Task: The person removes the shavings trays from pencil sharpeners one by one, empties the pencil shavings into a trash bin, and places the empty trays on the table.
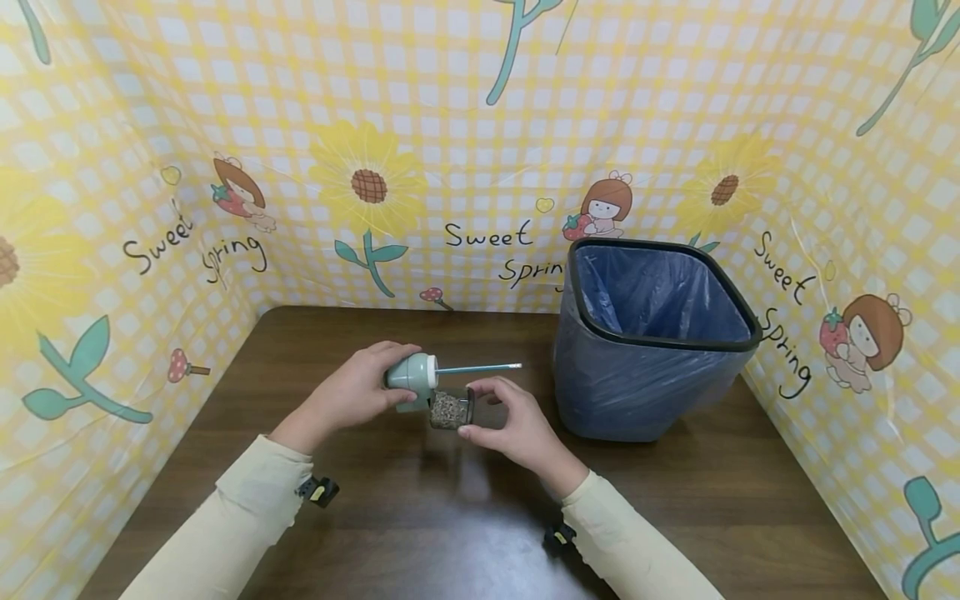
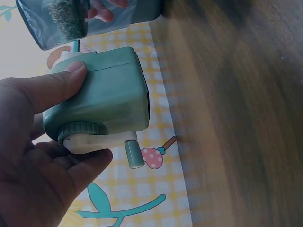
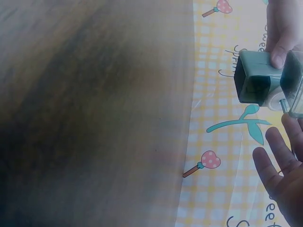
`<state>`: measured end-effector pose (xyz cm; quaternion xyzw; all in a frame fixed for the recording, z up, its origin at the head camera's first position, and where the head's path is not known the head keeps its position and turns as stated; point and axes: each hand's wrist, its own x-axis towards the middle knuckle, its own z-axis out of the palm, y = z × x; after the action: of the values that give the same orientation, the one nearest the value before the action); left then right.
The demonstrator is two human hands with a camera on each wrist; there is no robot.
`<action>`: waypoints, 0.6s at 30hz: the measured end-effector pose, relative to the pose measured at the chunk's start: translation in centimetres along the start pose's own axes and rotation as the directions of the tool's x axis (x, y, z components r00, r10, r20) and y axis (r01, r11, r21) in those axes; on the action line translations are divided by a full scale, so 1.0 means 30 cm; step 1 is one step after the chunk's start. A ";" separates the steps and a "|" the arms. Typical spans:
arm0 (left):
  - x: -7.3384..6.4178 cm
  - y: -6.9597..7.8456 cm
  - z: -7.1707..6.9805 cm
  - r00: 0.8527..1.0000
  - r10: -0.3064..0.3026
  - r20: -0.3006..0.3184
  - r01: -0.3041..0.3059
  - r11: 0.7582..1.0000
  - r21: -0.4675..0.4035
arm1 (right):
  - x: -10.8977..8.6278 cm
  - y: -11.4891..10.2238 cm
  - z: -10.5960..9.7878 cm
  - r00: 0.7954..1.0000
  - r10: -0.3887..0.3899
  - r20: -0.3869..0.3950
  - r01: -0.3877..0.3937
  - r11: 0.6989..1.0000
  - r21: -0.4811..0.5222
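Nearest the viewer, two cream sleeves (image 1: 240, 508) with small black wrist devices (image 1: 321, 492) reach from below toward a pale green, box-shaped plastic pencil sharpener with a white collar (image 1: 412, 374), held just above the worktop. The person's left hand (image 1: 360, 387) is wrapped around the sharpener, thumb on one face; the left wrist view shows its white crank with a green knob (image 2: 135, 153). A slim blue pencil (image 1: 476, 368) sticks out of the collar, pointing right. Just right of the sharpener, slightly nearer the viewer, the right hand (image 1: 517, 421) pinches a clear plastic shavings drawer (image 1: 448, 410) between thumb and fingers, with greyish, crumbly shavings inside. Whether drawer and sharpener touch cannot be told. The step in hand appears to be handling the filled drawer apart from its housing; the next move seems to call for a steady left grip and a level drawer, since tilting could spill the shavings. Dark brown wood-grain worktop (image 1: 420, 542) spreads beneath and around the sharpener. Farther off, to its right, stands a black-rimmed bin (image 1: 675, 342) with a translucent bluish plastic liner (image 1: 637, 287). Behind everything hangs a yellow-and-white checked cloth (image 1: 465, 158) printed with sunflowers.
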<state>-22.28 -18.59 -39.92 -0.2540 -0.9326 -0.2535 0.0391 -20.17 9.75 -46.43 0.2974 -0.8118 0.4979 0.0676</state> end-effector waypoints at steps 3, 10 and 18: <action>0.000 -0.004 0.005 1.000 -0.005 0.004 0.005 1.000 -0.004 | 0.002 -0.003 0.000 1.000 0.001 0.004 -0.001 1.000 0.002; 0.001 -0.010 0.018 1.000 -0.003 -0.001 0.003 1.000 -0.007 | 0.002 -0.014 -0.001 1.000 0.014 -0.003 -0.014 1.000 -0.003; 0.000 -0.013 0.035 1.000 -0.014 -0.004 0.014 1.000 -0.015 | 0.003 -0.015 0.002 1.000 0.009 -0.008 -0.009 1.000 0.014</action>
<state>-22.41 -18.37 -41.00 -0.2472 -0.9324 -0.2611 0.0376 -19.96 9.50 -46.08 0.2920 -0.8095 0.5051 0.0666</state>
